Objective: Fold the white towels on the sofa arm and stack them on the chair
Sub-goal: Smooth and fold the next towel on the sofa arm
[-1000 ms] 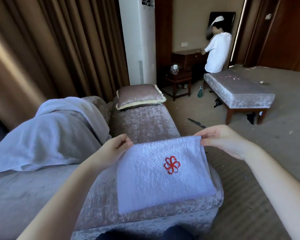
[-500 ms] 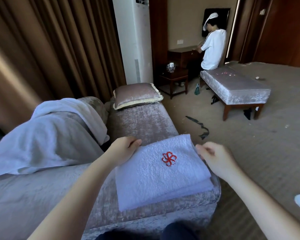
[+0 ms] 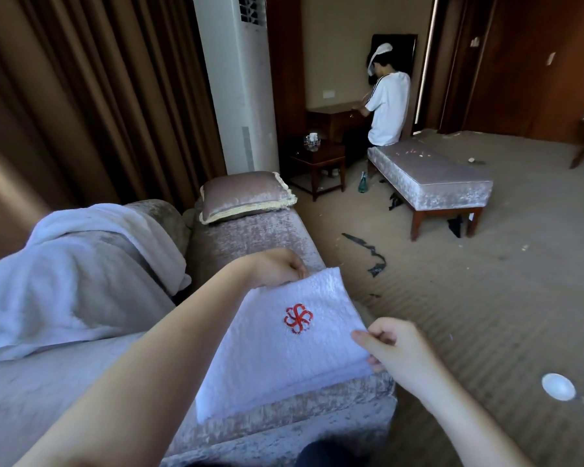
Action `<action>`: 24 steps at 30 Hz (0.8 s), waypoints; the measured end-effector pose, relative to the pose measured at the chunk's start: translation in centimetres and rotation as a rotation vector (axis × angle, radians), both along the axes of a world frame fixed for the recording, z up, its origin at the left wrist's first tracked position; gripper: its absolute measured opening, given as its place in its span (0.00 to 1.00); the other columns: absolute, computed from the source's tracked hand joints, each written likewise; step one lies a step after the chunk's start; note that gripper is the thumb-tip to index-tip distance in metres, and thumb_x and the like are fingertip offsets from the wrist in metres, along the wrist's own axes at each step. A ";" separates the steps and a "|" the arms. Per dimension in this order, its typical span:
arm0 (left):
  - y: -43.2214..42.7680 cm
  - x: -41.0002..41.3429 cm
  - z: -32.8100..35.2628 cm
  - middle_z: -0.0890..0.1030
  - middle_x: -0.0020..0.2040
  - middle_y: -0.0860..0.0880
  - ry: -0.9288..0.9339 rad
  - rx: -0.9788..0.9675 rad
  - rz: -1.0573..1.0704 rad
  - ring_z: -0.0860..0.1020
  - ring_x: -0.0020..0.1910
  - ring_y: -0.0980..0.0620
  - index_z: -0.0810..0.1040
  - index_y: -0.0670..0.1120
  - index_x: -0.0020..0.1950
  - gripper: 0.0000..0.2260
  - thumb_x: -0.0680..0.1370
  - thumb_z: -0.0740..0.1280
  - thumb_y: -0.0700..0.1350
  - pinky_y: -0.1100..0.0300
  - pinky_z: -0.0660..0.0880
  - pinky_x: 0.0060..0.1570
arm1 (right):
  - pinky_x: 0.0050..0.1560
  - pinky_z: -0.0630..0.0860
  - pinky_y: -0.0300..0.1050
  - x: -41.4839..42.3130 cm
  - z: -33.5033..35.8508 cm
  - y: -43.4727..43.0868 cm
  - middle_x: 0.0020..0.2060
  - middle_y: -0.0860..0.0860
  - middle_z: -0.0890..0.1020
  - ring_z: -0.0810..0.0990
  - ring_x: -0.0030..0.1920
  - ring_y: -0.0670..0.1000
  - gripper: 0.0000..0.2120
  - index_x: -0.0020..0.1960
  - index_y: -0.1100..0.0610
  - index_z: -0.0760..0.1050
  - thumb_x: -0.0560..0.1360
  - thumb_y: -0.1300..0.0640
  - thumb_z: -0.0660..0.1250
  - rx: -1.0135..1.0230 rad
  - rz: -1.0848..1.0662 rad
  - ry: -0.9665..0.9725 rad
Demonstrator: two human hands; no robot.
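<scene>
The right hand [image 3: 390, 348] is pinching the near right corner of the folded towel [image 3: 284, 352] in a narrow grip, while the left hand [image 3: 277, 267] is curling over its far left corner; the towel is lying flat on the sofa arm [image 3: 284, 429]. The fold is looking done, so the next move is likely calling for a level lift toward the chair without layers slipping. Left of the sofa arm a heap of loose towels [image 3: 64, 281] is waiting, and right of it the carpet [image 3: 486, 315] is lying open.
</scene>
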State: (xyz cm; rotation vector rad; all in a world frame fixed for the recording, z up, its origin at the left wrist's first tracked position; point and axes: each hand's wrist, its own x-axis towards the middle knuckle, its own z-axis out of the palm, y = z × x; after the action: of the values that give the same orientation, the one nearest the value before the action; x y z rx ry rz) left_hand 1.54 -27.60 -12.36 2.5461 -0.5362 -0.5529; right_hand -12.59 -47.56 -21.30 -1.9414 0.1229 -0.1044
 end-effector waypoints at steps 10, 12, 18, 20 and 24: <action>-0.5 -0.6 -1.8 0.77 0.47 0.51 -0.071 -0.139 0.127 0.75 0.45 0.51 0.77 0.48 0.61 0.19 0.81 0.58 0.60 0.59 0.70 0.44 | 0.34 0.76 0.51 -0.3 0.0 0.4 0.27 0.49 0.78 0.79 0.28 0.48 0.10 0.45 0.58 0.75 0.72 0.54 0.73 0.050 -0.022 0.030; -1.3 -0.5 -1.7 0.78 0.52 0.51 -0.038 -0.169 0.124 0.76 0.50 0.51 0.77 0.49 0.62 0.21 0.81 0.58 0.62 0.59 0.71 0.48 | 0.34 0.76 0.51 0.3 0.5 0.6 0.27 0.47 0.79 0.78 0.29 0.47 0.09 0.45 0.55 0.76 0.73 0.51 0.73 0.061 -0.045 -0.016; -4.6 0.1 -2.0 0.73 0.35 0.52 -0.138 -0.098 0.028 0.71 0.33 0.57 0.74 0.45 0.40 0.15 0.82 0.61 0.53 0.67 0.67 0.31 | 0.31 0.62 0.39 0.8 -1.3 0.7 0.22 0.41 0.74 0.69 0.25 0.42 0.09 0.41 0.51 0.72 0.73 0.57 0.72 -0.018 -0.071 -0.089; -5.5 0.2 -3.1 0.74 0.40 0.47 -0.206 0.013 0.006 0.73 0.40 0.51 0.72 0.43 0.43 0.14 0.82 0.61 0.52 0.60 0.66 0.39 | 0.30 0.61 0.37 0.4 -1.9 0.7 0.22 0.42 0.73 0.69 0.25 0.43 0.10 0.40 0.51 0.71 0.73 0.56 0.72 -0.103 -0.110 -0.102; -4.3 -0.1 -3.1 0.77 0.46 0.50 -0.356 -0.003 0.038 0.75 0.46 0.51 0.74 0.45 0.50 0.12 0.81 0.62 0.54 0.57 0.71 0.45 | 0.36 0.71 0.45 -0.7 -0.7 0.9 0.30 0.41 0.77 0.75 0.34 0.44 0.08 0.42 0.49 0.70 0.75 0.48 0.68 -0.431 -0.163 -0.137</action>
State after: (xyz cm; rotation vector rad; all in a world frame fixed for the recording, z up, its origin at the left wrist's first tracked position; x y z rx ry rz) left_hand 1.44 -31.95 -15.44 2.6589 -0.6058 -0.0814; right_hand -13.29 -46.65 -22.00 -2.3438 0.1792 -0.3991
